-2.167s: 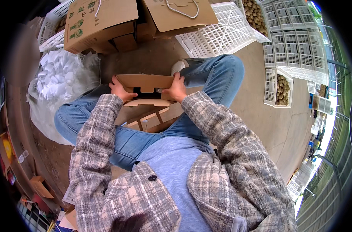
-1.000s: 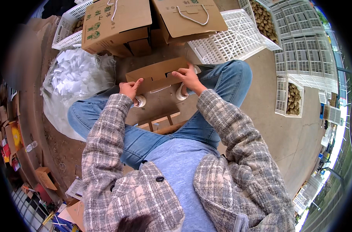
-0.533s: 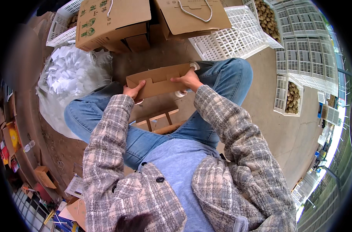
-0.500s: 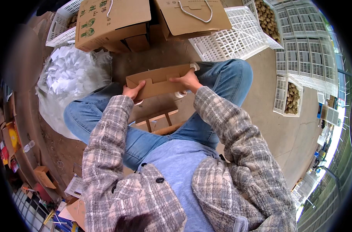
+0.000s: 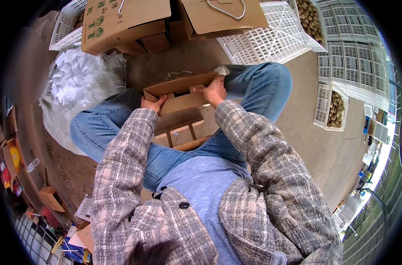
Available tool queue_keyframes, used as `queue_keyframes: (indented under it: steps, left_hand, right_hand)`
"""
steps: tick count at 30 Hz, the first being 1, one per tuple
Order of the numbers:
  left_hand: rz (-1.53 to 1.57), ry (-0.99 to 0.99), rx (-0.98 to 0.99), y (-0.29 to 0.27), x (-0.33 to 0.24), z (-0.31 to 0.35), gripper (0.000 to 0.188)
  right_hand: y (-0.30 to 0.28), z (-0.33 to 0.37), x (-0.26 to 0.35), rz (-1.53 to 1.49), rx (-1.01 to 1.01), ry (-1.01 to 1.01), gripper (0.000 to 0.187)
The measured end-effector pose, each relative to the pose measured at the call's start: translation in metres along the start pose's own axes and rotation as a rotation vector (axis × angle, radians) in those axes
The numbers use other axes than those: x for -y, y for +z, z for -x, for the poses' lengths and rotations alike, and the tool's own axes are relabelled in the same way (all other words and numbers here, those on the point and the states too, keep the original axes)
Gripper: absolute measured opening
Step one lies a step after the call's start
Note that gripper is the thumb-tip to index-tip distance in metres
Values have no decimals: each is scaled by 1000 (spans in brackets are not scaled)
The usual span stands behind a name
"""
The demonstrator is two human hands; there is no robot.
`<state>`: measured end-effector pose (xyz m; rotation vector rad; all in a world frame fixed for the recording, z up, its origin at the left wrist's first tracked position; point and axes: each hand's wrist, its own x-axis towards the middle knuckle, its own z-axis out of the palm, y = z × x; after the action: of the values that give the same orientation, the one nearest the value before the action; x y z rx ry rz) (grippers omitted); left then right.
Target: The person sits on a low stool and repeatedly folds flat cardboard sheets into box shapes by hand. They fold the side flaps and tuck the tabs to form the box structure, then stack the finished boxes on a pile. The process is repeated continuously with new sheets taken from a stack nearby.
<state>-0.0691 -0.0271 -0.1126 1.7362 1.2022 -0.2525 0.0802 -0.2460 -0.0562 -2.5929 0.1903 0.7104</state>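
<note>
Between my knees is a brown cardboard box [image 5: 183,104], with both of my hands gripping it at opposite ends. My left hand [image 5: 154,104] is closed on the left end, thumb lying on the near panel. The right end is in my right hand [image 5: 213,92], its thumb also pressed on the near panel. A dark gap shows between the cardboard panels in the middle. Just past the far edge, a thin white cord [image 5: 179,73] sticks up. The fingers under the box are hidden.
Two larger cartons with rope handles, a left carton [image 5: 125,20] and a right carton [image 5: 218,17], stand ahead. A bag of white pieces [image 5: 70,84] is at left. White plastic crates [image 5: 265,37] and a crate of brown round produce [image 5: 335,110] are at right. A wooden stool [image 5: 181,134] stands below the box.
The box has tilted, and a dark gap now shows between its panels. A white cord has come into sight behind it. Both hands keep their hold.
</note>
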Motion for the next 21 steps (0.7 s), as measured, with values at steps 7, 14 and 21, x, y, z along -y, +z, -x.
queue_keyframes:
  steps: [7,14,21]
  left_hand:
    - [-46,9,43,-1,-6,-6,102]
    - [72,-18,281,-9,11,-28,108]
    - [-170,60,167,-30,-5,-20,135]
  right_hand:
    - [6,1,-3,35,-75,-31,101]
    - [3,-26,-28,-41,58,-160,104]
    - [-2,-40,-24,-268,236,-215,94]
